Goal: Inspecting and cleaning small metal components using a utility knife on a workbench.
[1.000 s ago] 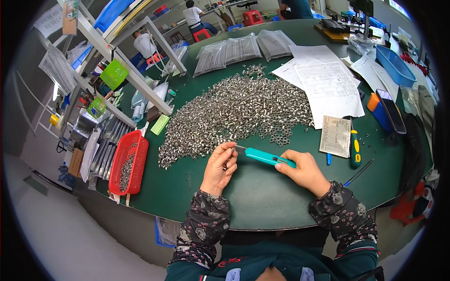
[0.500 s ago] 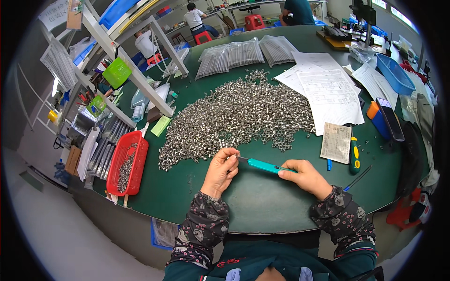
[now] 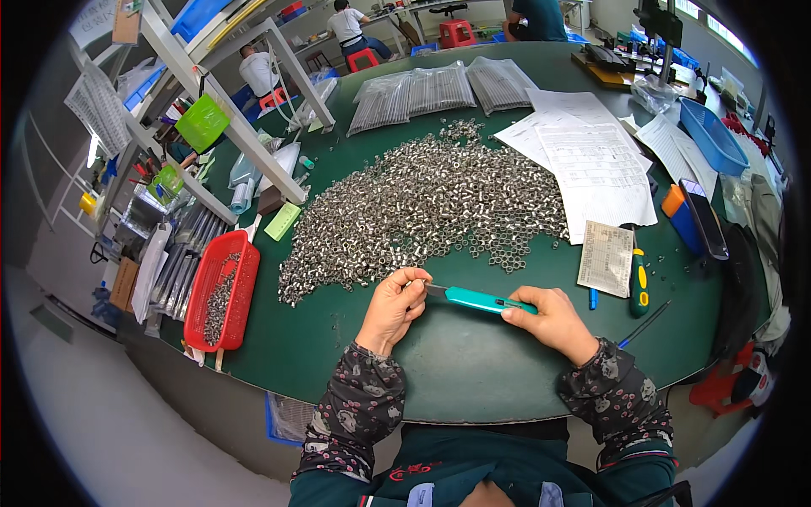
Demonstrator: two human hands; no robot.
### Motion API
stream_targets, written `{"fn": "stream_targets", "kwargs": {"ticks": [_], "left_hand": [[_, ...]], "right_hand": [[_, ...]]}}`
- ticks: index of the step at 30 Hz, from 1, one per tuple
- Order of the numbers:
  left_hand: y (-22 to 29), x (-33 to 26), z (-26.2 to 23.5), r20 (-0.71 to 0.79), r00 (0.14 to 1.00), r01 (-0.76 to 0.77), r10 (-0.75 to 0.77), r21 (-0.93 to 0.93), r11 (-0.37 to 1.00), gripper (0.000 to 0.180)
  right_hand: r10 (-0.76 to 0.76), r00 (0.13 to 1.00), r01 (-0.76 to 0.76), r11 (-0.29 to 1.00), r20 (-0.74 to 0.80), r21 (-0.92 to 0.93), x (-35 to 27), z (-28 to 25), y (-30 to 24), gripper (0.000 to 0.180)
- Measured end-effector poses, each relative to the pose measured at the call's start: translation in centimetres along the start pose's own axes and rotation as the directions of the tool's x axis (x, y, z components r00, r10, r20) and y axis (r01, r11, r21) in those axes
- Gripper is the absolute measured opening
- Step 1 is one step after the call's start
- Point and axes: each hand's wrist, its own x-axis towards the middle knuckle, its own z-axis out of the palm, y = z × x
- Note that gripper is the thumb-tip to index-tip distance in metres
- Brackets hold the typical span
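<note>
Utility knife with a slim teal handle [image 3: 481, 300] sits clamped in the bare right hand [image 3: 553, 321], grey blade [image 3: 437, 291] at the bare left hand [image 3: 390, 311], which pinches a tiny, mostly hidden piece [image 3: 427, 282] near heaped silvery metal rings [image 3: 431, 203].

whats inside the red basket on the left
The red plastic basket holds a pile of small silvery metal parts; whatever lies beneath the pile is covered and cannot be seen.

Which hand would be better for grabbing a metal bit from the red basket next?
Probably the left hand: it is nearer the red basket, which stands on that side. Whether it holds anything is unclear. The right hand is farther away and holds the knife.
</note>
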Motion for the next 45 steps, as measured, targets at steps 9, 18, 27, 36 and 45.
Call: {"fn": "stream_targets", "kwargs": {"ticks": [9, 18, 27, 36, 45], "left_hand": [[-0.07, 0.11, -0.24, 0.017, 1.0, 0.001, -0.001, 0.009, 1.0, 0.014], [-0.21, -0.03, -0.12, -0.028, 0.999, -0.027, 0.027, 0.012, 1.0, 0.014], [-0.4, 0.03, -0.25, -0.037, 0.998, -0.056, 0.058, 0.062, 0.996, 0.015], [-0.33, -0.12, 0.06, -0.062, 0.995, -0.072, 0.081, 0.139, 0.988, 0.016], [-0.4, -0.14, 0.17, -0.077, 0.993, -0.073, 0.091, 0.204, 0.976, 0.018]], "right_hand": [[-0.027, 0.998, 0.022, 0.995, -0.054, -0.094, -0.15, 0.21, -0.27, 0.032], [-0.019, 0.998, 0.013, 0.994, -0.052, -0.11, -0.24, 0.4, -0.39, 0.031], [-0.027, 0.998, 0.02, 0.992, -0.061, -0.121, -0.26, 0.36, -0.42, 0.031], [-0.05, 0.996, 0.04, 0.991, -0.077, -0.125, -0.28, 0.51, -0.2, 0.029], [-0.047, 0.996, 0.036, 0.99, -0.079, -0.136, -0.3, 0.49, -0.26, 0.029]]}}
